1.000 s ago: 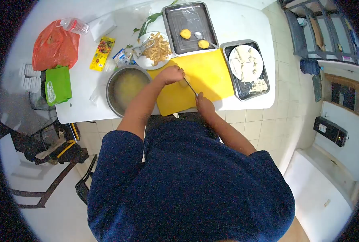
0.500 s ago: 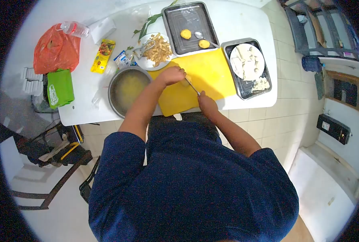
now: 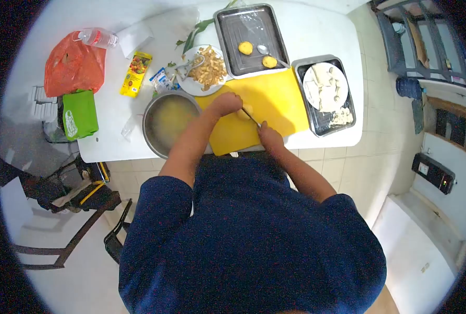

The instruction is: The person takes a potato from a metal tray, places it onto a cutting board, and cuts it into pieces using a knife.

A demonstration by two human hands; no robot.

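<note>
My right hand (image 3: pixel 270 138) is closed around the handle end of a thin knife (image 3: pixel 251 116), which slants up and left across the yellow cutting board (image 3: pixel 282 99). At the knife's far end is my left hand (image 3: pixel 227 103), its fingers curled closed; what they grip is hidden. A pale yellow piece of food (image 3: pixel 244 113) lies on the board under the blade, close to my left fingers. Left of the board stands a metal pot (image 3: pixel 148 120) with cloudy yellowish contents, partly behind my left forearm.
A plate (image 3: pixel 187 85) of brown-yellow pieces with a fork-like utensil sits behind the pot. A dark baking tray (image 3: pixel 228 31) holds two yellow pieces and a spoon (image 3: pixel 263 49). Another tray (image 3: pixel 316 123) carries a white plate. Left lie a yellow packet (image 3: pixel 136 74), red bag (image 3: pixel 75 65) and green bag (image 3: pixel 80 115).
The whole view has shifted slightly, moving the table contents a little down and right. Both hands stay close to the same spot on the board, and the knife's angle looks slightly changed.
</note>
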